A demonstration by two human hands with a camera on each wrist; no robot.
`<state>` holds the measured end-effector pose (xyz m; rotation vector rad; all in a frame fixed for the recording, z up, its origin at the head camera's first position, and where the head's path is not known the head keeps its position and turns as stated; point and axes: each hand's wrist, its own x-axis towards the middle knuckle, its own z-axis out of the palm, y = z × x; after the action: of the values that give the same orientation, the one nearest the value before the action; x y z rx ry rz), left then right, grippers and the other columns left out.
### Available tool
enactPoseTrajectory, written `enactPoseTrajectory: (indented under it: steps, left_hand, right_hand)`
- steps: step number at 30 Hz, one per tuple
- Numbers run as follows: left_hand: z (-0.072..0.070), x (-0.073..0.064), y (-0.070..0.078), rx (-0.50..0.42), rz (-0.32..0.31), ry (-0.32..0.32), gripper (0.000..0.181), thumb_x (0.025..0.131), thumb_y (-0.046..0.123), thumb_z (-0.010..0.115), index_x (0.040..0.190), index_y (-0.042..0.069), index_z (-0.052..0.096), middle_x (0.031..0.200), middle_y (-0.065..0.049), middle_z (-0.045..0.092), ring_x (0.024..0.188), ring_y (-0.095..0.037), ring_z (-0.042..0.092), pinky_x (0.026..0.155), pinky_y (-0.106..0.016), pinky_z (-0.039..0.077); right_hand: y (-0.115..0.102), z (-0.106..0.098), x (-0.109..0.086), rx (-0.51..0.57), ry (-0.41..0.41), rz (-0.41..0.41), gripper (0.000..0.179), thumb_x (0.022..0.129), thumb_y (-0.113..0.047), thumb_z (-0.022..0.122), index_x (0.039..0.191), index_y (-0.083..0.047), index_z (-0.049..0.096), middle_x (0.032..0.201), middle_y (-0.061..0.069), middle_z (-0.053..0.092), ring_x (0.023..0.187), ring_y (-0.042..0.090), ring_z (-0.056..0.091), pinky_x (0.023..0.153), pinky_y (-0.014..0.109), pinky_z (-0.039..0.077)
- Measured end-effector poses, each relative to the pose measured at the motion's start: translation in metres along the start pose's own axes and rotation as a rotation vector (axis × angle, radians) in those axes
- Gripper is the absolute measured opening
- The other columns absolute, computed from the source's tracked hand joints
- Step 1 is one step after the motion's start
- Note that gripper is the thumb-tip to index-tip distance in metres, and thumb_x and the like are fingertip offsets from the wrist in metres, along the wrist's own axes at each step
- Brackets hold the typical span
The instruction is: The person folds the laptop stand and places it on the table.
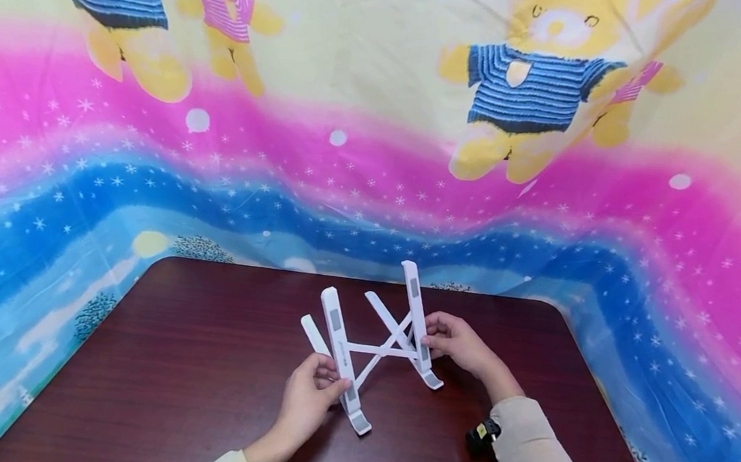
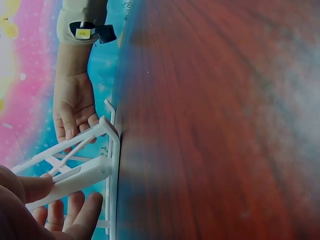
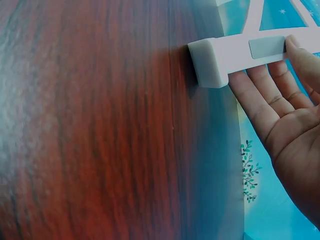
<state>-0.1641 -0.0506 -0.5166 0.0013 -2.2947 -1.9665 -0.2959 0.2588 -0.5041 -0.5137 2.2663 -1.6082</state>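
A white folding laptop stand (image 1: pixel 336 318) stands unfolded on the dark red wooden table, its two arms tilted up and joined by crossed bars. Grey pads line the arms, and each arm ends in a small lip at the front. My left hand (image 1: pixel 310 398) pinches the left arm low down, thumb on the front face and fingers behind. Higher on the right arm, my right hand (image 1: pixel 463 344) holds it between thumb and fingers. In the right wrist view, the right thumb lies by a grey pad (image 3: pixel 267 47) with the fingers under the arm.
The brown table (image 1: pixel 194 363) has a rounded far edge. Behind and beside it hangs a cloth (image 1: pixel 378 156) printed with bears and snowflakes. A small black device with a yellow label (image 1: pixel 483 435) sits at the right sleeve cuff.
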Motion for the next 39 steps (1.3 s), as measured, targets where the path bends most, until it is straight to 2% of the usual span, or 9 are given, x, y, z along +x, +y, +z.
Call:
enactPoseTrajectory:
  steps: [4, 8, 17, 26, 29, 36, 39]
  left_hand:
    - [0.001, 0.0, 0.002, -0.038, -0.001, -0.011, 0.029, 0.081, -0.001, 0.083, 0.101, -0.002, 0.062, 0.088, -0.015, 0.07, 0.073, -0.016, 0.07, 0.063, -0.037, 0.063]
    - [0.0, 0.001, 0.003, -0.05, -0.001, -0.044, 0.027, 0.083, -0.003, 0.08, 0.102, -0.003, 0.06, 0.089, -0.016, 0.067, 0.074, -0.02, 0.071, 0.063, -0.04, 0.064]
    - [-0.01, 0.012, 0.002, -0.012, 0.003, -0.117, 0.025, 0.088, -0.004, 0.074, 0.104, -0.001, 0.056, 0.093, -0.018, 0.064, 0.076, -0.026, 0.071, 0.065, -0.044, 0.064]
    - [-0.02, 0.03, -0.003, -0.003, 0.031, -0.19, 0.024, 0.091, -0.003, 0.072, 0.107, 0.0, 0.053, 0.095, -0.017, 0.063, 0.079, -0.026, 0.07, 0.067, -0.046, 0.064]
    - [-0.022, 0.036, -0.004, 0.0, 0.023, -0.208, 0.023, 0.092, -0.004, 0.071, 0.107, 0.002, 0.054, 0.095, -0.016, 0.063, 0.08, -0.027, 0.069, 0.068, -0.046, 0.064]
    - [-0.025, 0.043, -0.005, 0.003, 0.035, -0.235, 0.023, 0.092, -0.005, 0.07, 0.108, 0.0, 0.055, 0.095, -0.016, 0.062, 0.081, -0.027, 0.069, 0.068, -0.046, 0.064]
    - [-0.026, 0.045, -0.007, -0.001, 0.02, -0.24, 0.022, 0.092, -0.004, 0.07, 0.108, 0.0, 0.056, 0.096, -0.016, 0.062, 0.081, -0.025, 0.068, 0.069, -0.047, 0.064]
  right_hand:
    - [-0.001, -0.001, -0.001, -0.009, -0.001, 0.007, 0.027, 0.099, -0.014, 0.068, 0.124, -0.004, 0.061, 0.11, 0.019, 0.067, 0.098, 0.03, 0.071, 0.08, 0.047, 0.063]
    - [-0.002, -0.001, -0.004, -0.028, -0.013, 0.004, 0.026, 0.1, -0.013, 0.067, 0.123, -0.003, 0.06, 0.109, 0.019, 0.067, 0.097, 0.03, 0.071, 0.079, 0.046, 0.063]
    - [-0.005, 0.007, -0.014, -0.079, -0.016, 0.005, 0.024, 0.102, -0.014, 0.064, 0.123, -0.005, 0.057, 0.108, 0.019, 0.067, 0.096, 0.029, 0.071, 0.079, 0.046, 0.063]
    - [-0.005, 0.009, -0.022, -0.035, 0.0, 0.009, 0.026, 0.101, -0.015, 0.064, 0.123, -0.003, 0.056, 0.107, 0.019, 0.067, 0.096, 0.028, 0.072, 0.08, 0.046, 0.063]
    - [-0.005, 0.01, -0.024, -0.013, -0.002, 0.018, 0.027, 0.101, -0.015, 0.065, 0.123, -0.003, 0.056, 0.107, 0.02, 0.067, 0.096, 0.029, 0.072, 0.08, 0.047, 0.063]
    - [-0.004, 0.014, -0.03, 0.005, 0.026, 0.032, 0.025, 0.1, -0.012, 0.066, 0.12, -0.001, 0.055, 0.104, 0.021, 0.067, 0.094, 0.032, 0.072, 0.078, 0.049, 0.063]
    - [-0.003, 0.017, -0.033, 0.016, 0.038, 0.045, 0.024, 0.1, -0.009, 0.065, 0.12, 0.0, 0.054, 0.102, 0.022, 0.067, 0.092, 0.033, 0.072, 0.077, 0.05, 0.063]
